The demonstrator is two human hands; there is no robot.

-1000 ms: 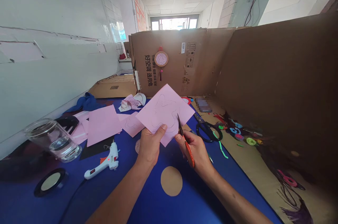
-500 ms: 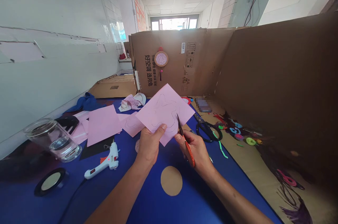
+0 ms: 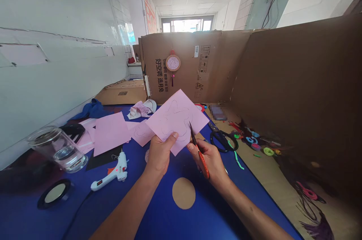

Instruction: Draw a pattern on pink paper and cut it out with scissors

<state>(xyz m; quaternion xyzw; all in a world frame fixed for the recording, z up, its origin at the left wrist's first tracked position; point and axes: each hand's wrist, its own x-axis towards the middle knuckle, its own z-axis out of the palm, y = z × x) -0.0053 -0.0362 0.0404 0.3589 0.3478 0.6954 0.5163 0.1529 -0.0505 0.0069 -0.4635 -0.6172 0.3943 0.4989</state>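
Note:
Between the thumb and fingers of my left hand (image 3: pixel 160 153) is a square of pink paper (image 3: pixel 177 115), tilted up, with a wavy outline drawn on it. My right hand (image 3: pixel 210 160) is closed round scissors with orange handles (image 3: pixel 203 164). Their dark blade lies over the paper's right part, close to the drawn line; the other blade is hidden. Below both hands a round cardboard disc (image 3: pixel 183 193) lies flat on the blue table (image 3: pixel 161 217).
Left are a white glue gun (image 3: pixel 113 174), a glass of water (image 3: pixel 60 149), a round black-rimmed object (image 3: pixel 55 193) and pink sheets (image 3: pixel 111 133). Right lie black-handled scissors (image 3: pixel 223 138) and colourful small pieces (image 3: pixel 254 142). A cardboard wall (image 3: pixel 217 77) with a round hanging ornament (image 3: pixel 172 63) stands behind.
Almost nothing differs. The pink paper and both hands hold nearly the same position, with the scissors still at the same spot on the paper.

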